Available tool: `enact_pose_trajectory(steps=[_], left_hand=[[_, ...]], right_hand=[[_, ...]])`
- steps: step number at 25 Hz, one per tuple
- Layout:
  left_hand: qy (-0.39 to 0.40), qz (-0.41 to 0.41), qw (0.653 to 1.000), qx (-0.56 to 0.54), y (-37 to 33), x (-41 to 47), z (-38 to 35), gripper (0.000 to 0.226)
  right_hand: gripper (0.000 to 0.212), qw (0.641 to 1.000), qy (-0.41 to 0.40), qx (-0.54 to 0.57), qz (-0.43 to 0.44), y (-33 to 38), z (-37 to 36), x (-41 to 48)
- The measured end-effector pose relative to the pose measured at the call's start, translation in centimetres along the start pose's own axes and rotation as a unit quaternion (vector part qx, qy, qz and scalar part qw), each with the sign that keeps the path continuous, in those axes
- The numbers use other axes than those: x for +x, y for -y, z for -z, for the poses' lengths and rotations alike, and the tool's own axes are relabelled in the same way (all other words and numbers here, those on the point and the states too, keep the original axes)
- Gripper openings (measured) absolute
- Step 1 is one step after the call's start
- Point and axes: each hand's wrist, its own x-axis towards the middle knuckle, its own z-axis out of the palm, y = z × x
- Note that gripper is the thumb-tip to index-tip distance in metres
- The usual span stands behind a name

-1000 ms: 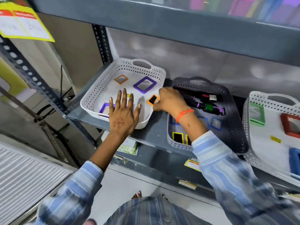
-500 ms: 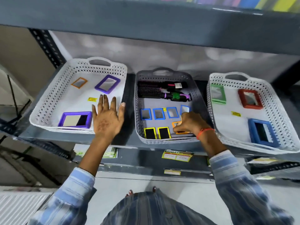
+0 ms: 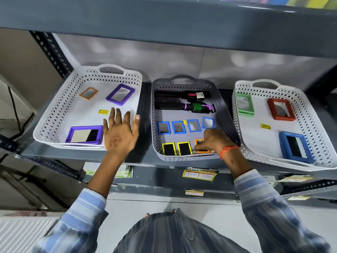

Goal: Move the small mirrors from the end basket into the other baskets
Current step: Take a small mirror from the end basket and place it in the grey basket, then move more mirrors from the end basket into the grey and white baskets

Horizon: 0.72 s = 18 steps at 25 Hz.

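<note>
Three baskets stand side by side on a grey shelf. The left white basket [image 3: 54, 115] holds a small orange mirror [image 3: 88, 93] and two purple mirrors [image 3: 120, 94]. My left hand [image 3: 120, 133] rests open and flat on its right front rim. The middle grey basket [image 3: 224, 110] holds several small blue mirrors [image 3: 178, 127], two yellow mirrors [image 3: 184, 148] and hairbrushes. My right hand [image 3: 214, 141] is inside it at the front right, its fingers closed on a small orange mirror [image 3: 200, 146] lying beside the yellow ones. The right white basket [image 3: 310, 115] holds green, red and blue mirrors.
A shelf board [image 3: 164, 13] hangs low over the baskets. Black hairbrushes [image 3: 175, 102] lie at the back of the grey basket. Price tags [image 3: 199, 174] are stuck on the shelf's front edge. A perforated upright [image 3: 51, 52] stands at the left.
My right hand carried the small orange mirror from the left white basket into the grey basket and now holds it down by the yellow mirrors. The view swung right. My left hand stayed on the rim.
</note>
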Motion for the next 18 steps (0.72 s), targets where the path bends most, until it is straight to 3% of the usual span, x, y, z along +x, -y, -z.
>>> enact_pose_trajectory(steps=[4, 8, 12, 18], left_hand=[[0.005, -0.002, 1.0, 0.0, 0.1, 0.0, 0.0, 0.063], [-0.025, -0.022, 0.999, -0.006, 0.3, 0.1, 0.5, 0.07], [-0.079, -0.012, 0.997, 0.022, 2.6, -0.2, 1.9, 0.073], [-0.085, 0.077, 0.992, 0.05, 8.7, 0.2, 4.7, 0.071]], right_hand=[[0.05, 1.0, 0.003, -0.01, -0.007, 0.2, 0.5, -0.5], [0.04, 0.998, -0.05, -0.012, 0.043, 2.9, 3.5, -0.8], [0.047, 0.989, -0.062, 0.002, 0.134, 10.4, 6.3, -0.4], [0.025, 0.953, -0.111, 0.027, 0.282, 22.7, 6.6, 3.2]])
